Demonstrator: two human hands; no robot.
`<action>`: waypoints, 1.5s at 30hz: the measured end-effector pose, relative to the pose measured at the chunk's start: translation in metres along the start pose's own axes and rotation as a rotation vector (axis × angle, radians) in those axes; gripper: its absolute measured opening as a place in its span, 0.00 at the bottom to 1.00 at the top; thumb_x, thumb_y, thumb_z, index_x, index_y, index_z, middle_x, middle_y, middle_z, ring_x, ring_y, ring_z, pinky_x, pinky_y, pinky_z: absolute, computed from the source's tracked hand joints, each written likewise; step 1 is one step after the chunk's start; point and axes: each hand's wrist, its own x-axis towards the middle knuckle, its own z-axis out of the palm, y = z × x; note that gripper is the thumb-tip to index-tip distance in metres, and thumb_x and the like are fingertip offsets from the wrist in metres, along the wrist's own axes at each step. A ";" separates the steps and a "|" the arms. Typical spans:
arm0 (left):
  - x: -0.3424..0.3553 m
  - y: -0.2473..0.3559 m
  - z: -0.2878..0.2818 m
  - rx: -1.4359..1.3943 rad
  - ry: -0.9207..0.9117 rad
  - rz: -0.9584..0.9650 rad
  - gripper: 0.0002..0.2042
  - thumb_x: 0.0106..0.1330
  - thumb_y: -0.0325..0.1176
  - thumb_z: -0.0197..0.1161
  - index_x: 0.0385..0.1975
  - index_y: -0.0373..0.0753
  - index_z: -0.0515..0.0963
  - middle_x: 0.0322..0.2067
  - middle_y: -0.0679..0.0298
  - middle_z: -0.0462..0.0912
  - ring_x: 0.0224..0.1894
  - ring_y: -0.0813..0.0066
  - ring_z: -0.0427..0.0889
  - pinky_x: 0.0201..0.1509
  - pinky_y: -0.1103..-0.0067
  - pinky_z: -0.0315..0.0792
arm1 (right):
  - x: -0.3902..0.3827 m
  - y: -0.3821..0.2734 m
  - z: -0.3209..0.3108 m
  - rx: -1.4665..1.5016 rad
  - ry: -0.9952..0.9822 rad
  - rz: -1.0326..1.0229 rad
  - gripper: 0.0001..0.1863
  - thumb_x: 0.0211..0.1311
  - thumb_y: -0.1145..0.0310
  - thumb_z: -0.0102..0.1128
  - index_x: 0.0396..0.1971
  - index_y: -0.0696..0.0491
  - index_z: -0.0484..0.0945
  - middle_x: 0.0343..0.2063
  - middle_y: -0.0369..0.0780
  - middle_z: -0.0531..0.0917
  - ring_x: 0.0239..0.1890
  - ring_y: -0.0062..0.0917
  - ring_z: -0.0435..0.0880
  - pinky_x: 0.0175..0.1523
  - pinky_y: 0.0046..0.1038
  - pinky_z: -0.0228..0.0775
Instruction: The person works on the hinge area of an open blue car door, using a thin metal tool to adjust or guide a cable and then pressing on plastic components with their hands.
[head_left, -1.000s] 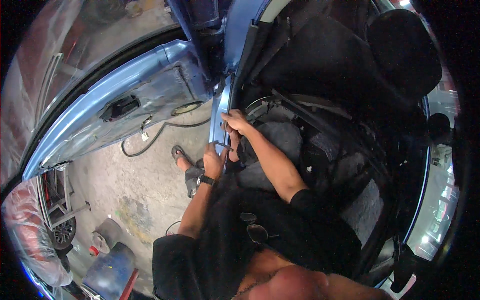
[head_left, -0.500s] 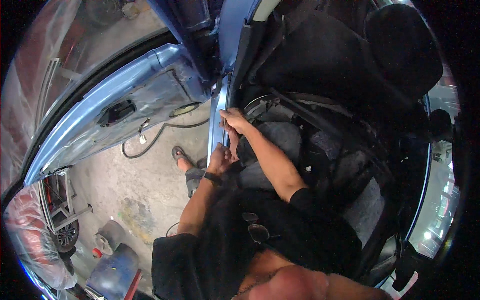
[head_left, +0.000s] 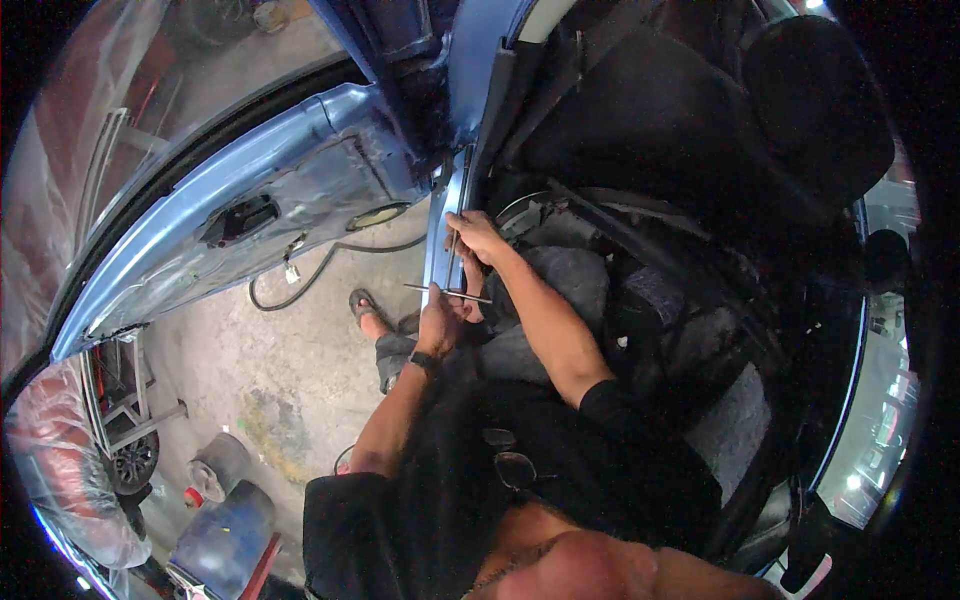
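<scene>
A thin metal bar [head_left: 472,297] lies crosswise at my left hand [head_left: 436,322], which is closed around its middle. From the bar a slim shaft runs up toward my right hand [head_left: 476,236], so the tool looks like a T-handle wrench. My right hand is closed on the shaft, with its far tip hidden by the fingers. Both hands are over the light blue door sill [head_left: 434,240] of a car. The black seal [head_left: 467,170] follows the sill's inner edge.
To the left the blue car door [head_left: 330,115] stands open, its inner panel stripped. A black hose [head_left: 320,272] curves over the concrete floor [head_left: 230,370]. A blue bin [head_left: 225,540] stands lower left. The dark car interior, with a seat [head_left: 815,105], fills the right.
The metal crossbar has turned into view across my left hand, where it was hardly visible before. My right hand stays at about the same place on the sill. The view has shifted slightly.
</scene>
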 end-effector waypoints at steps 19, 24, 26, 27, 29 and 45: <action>-0.005 0.000 -0.001 0.835 0.115 0.319 0.17 0.69 0.43 0.52 0.37 0.31 0.73 0.15 0.62 0.72 0.23 0.62 0.75 0.39 0.67 0.76 | -0.001 -0.005 0.003 0.003 0.115 -0.057 0.18 0.63 0.57 0.56 0.24 0.58 0.74 0.16 0.42 0.80 0.11 0.22 0.73 0.16 0.25 0.64; 0.013 0.000 -0.001 -0.696 -0.059 -0.366 0.23 0.72 0.56 0.37 0.25 0.42 0.64 0.15 0.71 0.63 0.14 0.77 0.61 0.36 0.73 0.74 | 0.003 -0.007 0.001 0.042 0.038 -0.139 0.18 0.63 0.56 0.57 0.27 0.58 0.75 0.17 0.41 0.81 0.11 0.21 0.73 0.16 0.24 0.63; 0.016 0.000 -0.007 -0.485 -0.042 -0.451 0.21 0.73 0.53 0.37 0.30 0.40 0.65 0.16 0.69 0.65 0.15 0.78 0.62 0.37 0.72 0.75 | 0.010 -0.003 -0.001 0.026 0.031 -0.147 0.18 0.63 0.56 0.57 0.28 0.58 0.76 0.17 0.41 0.80 0.11 0.21 0.72 0.16 0.23 0.62; 0.025 -0.013 -0.017 -0.339 0.063 -0.363 0.18 0.71 0.47 0.47 0.38 0.35 0.66 0.20 0.65 0.71 0.19 0.75 0.69 0.38 0.70 0.76 | 0.013 -0.002 0.000 -0.015 0.052 -0.132 0.18 0.63 0.55 0.57 0.28 0.57 0.76 0.17 0.41 0.80 0.11 0.21 0.72 0.16 0.23 0.62; 0.004 -0.020 -0.011 0.079 0.161 -0.014 0.15 0.68 0.41 0.51 0.42 0.33 0.67 0.23 0.61 0.73 0.24 0.72 0.73 0.34 0.73 0.76 | 0.017 0.006 -0.003 -0.042 0.093 -0.106 0.18 0.62 0.55 0.58 0.28 0.57 0.76 0.17 0.41 0.80 0.10 0.21 0.72 0.16 0.23 0.62; 0.011 -0.006 -0.002 -0.327 0.083 -0.385 0.23 0.67 0.49 0.52 0.39 0.30 0.69 0.26 0.54 0.75 0.21 0.61 0.76 0.39 0.65 0.75 | 0.004 -0.012 -0.006 -0.134 0.119 -0.165 0.17 0.63 0.58 0.57 0.29 0.59 0.74 0.14 0.40 0.77 0.11 0.22 0.73 0.15 0.25 0.63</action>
